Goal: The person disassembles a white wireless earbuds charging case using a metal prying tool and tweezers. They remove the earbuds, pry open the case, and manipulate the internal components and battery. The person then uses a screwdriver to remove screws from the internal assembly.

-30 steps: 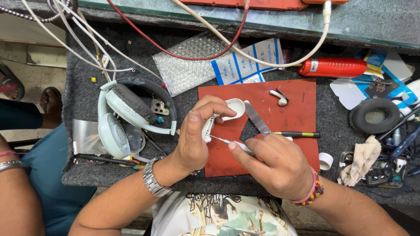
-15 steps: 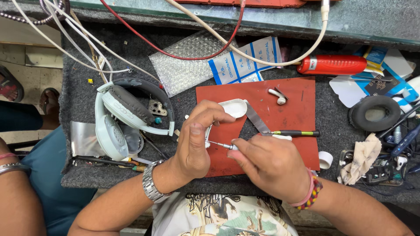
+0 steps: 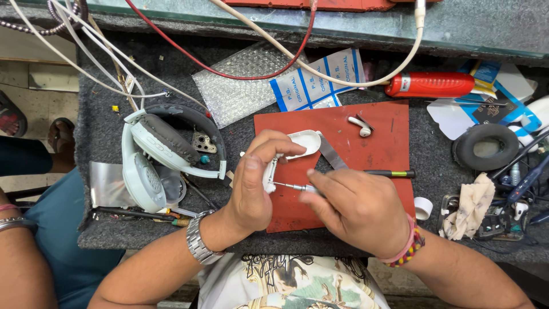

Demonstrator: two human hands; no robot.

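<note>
A white earbud case (image 3: 291, 150), lid open, sits over the red mat (image 3: 377, 149) on the grey surface (image 3: 103, 229). The left hand (image 3: 254, 183) curls around it, thumb and fingers clamped. The right hand (image 3: 357, 209) pinches a thin metal tool (image 3: 289, 186), tip touching the case. White headphones (image 3: 154, 160) lie well to the left.

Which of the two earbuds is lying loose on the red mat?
The single white earbud near the mat's top edge; the other is on the far-right clutter.
</note>
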